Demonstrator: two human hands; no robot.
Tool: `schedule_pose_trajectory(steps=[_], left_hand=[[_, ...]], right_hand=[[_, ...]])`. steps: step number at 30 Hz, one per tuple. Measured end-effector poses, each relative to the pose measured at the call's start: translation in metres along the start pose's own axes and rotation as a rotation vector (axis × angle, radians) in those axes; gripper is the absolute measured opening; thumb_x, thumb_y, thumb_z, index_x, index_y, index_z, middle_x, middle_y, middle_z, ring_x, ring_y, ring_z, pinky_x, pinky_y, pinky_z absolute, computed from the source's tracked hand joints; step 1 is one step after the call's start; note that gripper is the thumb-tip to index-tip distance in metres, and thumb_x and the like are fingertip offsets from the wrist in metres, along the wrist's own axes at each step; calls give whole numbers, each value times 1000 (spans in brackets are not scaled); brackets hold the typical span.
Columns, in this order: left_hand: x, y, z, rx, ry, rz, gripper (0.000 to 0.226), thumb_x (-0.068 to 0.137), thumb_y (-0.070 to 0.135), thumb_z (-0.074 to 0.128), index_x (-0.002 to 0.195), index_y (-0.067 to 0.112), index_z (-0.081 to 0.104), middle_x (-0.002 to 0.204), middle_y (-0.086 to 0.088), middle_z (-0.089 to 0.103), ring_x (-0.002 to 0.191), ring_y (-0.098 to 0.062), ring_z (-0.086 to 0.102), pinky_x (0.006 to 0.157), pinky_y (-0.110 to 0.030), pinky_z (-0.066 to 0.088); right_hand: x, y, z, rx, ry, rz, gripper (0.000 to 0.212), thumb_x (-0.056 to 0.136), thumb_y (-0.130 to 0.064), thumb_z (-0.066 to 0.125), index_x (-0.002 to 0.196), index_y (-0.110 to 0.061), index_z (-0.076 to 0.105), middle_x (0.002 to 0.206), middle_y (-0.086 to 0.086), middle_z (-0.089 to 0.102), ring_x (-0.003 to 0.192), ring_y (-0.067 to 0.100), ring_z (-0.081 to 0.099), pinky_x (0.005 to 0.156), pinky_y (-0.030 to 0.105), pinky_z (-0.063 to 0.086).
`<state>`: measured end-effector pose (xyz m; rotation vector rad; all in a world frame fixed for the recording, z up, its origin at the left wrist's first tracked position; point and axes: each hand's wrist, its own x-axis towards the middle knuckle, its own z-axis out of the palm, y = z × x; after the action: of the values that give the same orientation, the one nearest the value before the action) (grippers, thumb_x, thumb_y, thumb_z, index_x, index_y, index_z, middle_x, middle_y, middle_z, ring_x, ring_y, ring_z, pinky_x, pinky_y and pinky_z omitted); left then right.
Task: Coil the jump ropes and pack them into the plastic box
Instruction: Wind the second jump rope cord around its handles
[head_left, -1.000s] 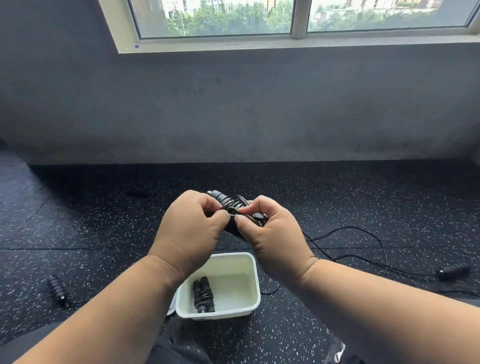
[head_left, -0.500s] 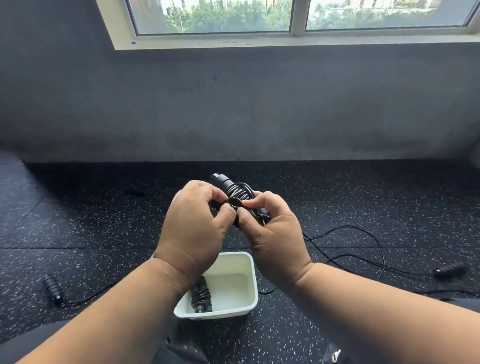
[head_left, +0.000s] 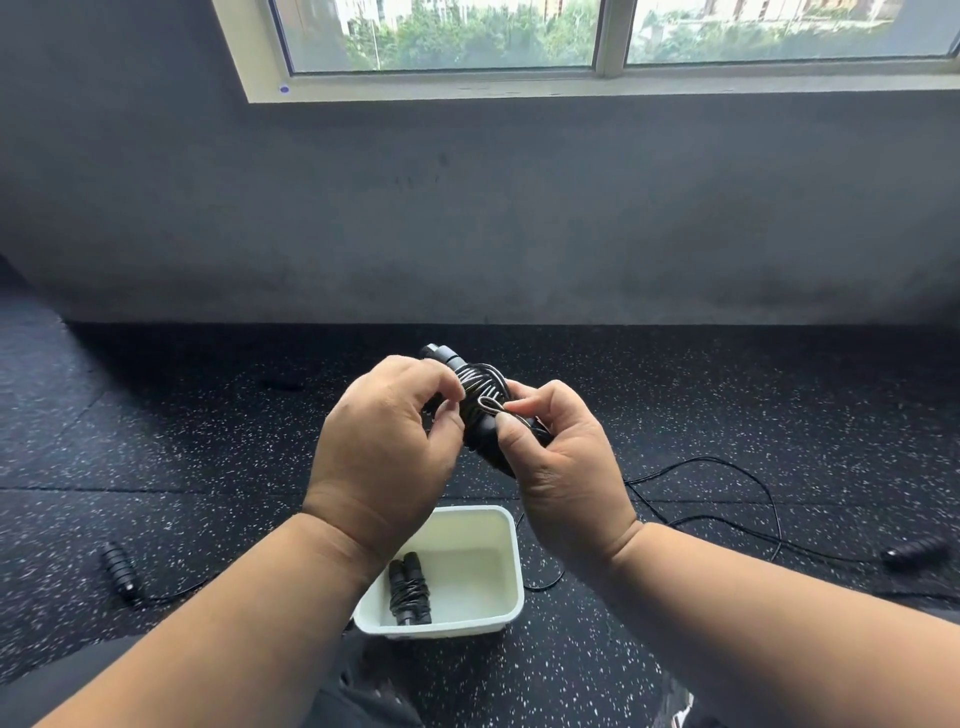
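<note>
At the lower centre of the frame a white plastic box (head_left: 467, 618) sits on the floor (head_left: 208, 467), and one coiled jump rope (head_left: 409, 590) lies inside it against the left wall, its two handles side by side. No writing or brand can be read on anything. Above the box, both hands hold a second jump rope bundle (head_left: 480, 402) in the air: the left hand (head_left: 384, 447) curls its fingers round the left side of the bundle, and the right hand (head_left: 561, 457) pinches a small loop of cord between thumb and forefinger. A third, loose rope (head_left: 727, 493) trails across the right of the frame, with one handle (head_left: 917, 552) at the far right and another handle (head_left: 118, 569) at the left. The floor is black rubber with white specks. Beyond it stand a dark grey wall (head_left: 467, 218) and a window (head_left: 571, 36) at the top.
</note>
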<state>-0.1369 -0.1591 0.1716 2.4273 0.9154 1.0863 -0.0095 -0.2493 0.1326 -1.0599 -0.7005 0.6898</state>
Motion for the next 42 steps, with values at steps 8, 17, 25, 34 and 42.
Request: schedule_pose_trajectory(steps=[8,17,25,34,42], left_hand=[[-2,3,2,113,-93,76,23,85,45,72,98,26,79,104,10,70,95,-17,69,87,-36,57],[-7,0,16,124,-126,-4,9,83,31,83,88,24,78,96,7,73,93,-18,69,83,-33,55],[-3,-7,24,221,-134,-83,18,89,35,73,79,21,72,83,4,67,81,-24,64,70,-33,43],[-3,-18,20,67,-135,-62,12,84,38,80,84,28,75,86,12,69,83,-13,64,78,-35,55],[19,-43,-17,114,-692,54,101,55,84,69,148,64,37,162,23,28,155,-8,14,130,-40,12]], right_hand=[[2,2,-5,14,34,47,21,98,3,62,84,-11,54,121,12,72,108,27,70,99,59,55],[0,7,-6,-27,61,174,22,91,-5,73,76,-16,63,127,11,68,115,39,69,94,62,57],[0,-1,-3,-106,36,198,13,89,4,73,85,-6,66,127,9,68,102,21,73,91,49,61],[3,-1,-3,-59,82,243,23,87,3,75,76,-11,61,123,17,70,99,33,72,82,51,63],[0,-17,-1,26,-48,319,23,91,6,68,78,-11,58,82,9,72,69,16,68,63,31,59]])
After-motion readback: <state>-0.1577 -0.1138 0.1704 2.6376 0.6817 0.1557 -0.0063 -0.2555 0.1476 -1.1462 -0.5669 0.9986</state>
